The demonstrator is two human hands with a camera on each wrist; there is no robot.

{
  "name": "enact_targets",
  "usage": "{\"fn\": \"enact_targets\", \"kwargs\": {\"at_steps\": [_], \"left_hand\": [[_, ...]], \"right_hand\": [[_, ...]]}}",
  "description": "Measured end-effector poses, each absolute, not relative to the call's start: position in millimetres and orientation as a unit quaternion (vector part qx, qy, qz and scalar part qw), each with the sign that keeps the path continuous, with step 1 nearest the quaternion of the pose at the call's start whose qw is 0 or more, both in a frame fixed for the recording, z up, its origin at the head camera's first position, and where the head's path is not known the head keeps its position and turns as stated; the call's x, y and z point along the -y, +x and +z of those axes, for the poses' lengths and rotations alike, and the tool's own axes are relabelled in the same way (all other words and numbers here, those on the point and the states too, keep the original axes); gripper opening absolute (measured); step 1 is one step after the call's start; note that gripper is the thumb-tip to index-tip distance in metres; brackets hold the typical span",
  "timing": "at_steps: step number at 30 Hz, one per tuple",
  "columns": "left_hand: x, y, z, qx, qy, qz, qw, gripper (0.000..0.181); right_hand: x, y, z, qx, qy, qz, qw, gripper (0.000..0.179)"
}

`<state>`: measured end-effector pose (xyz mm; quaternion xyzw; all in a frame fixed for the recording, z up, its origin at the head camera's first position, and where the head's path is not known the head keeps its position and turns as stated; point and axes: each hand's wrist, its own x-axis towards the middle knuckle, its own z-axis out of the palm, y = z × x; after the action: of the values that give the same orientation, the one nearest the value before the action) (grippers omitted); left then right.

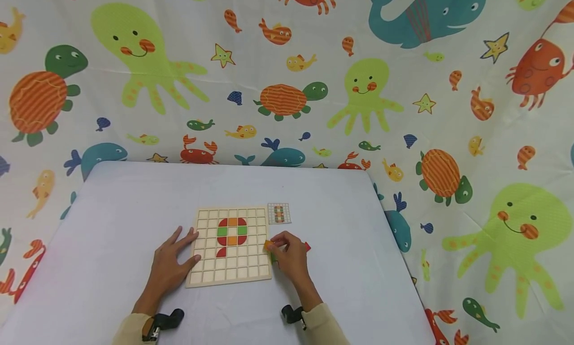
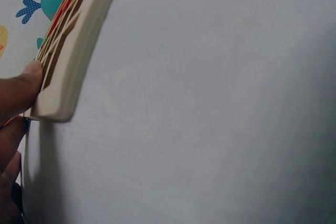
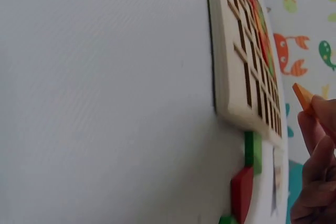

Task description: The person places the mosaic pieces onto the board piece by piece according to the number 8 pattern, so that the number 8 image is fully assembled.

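A wooden grid board (image 1: 207, 266) lies on the white table, with red, orange and green tiles set in a ring near its middle and a red tile (image 1: 221, 252) just below the ring. My left hand (image 1: 169, 265) rests at the board's left edge, fingers spread, thumb and index finger touching the rim. Between the thumb and fingers of my right hand (image 1: 290, 258) is an orange tile (image 3: 303, 98), pinched just above the board's right edge. Beside the board, partly hidden under that hand in the head view, lie a green tile (image 3: 253, 153) and a red tile (image 3: 242, 195).
A small printed pattern card (image 1: 279, 213) lies against the board's upper right side. White cloth covers the table (image 1: 332, 210). Behind hangs a curtain (image 1: 251, 86) printed with sea animals.
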<state>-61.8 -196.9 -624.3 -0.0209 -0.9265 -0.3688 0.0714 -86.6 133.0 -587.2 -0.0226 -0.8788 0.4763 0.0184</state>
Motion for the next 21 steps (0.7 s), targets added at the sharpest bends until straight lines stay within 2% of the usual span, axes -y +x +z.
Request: {"fn": "enact_targets", "kwargs": {"at_steps": [8, 21], "left_hand": [[196.3, -62.3, -622.5, 0.926, -0.022, -0.37, 0.072, 0.063], [197.3, -62.3, -624.0, 0.927, -0.02, -0.368, 0.066, 0.063]], "right_hand": [[-105.1, -96.1, -581.3, 0.871, 0.018, 0.492, -0.001, 0.011], [-55.9, -101.3, -585.7, 0.887, 0.023, 0.456, -0.06, 0.01]]}}
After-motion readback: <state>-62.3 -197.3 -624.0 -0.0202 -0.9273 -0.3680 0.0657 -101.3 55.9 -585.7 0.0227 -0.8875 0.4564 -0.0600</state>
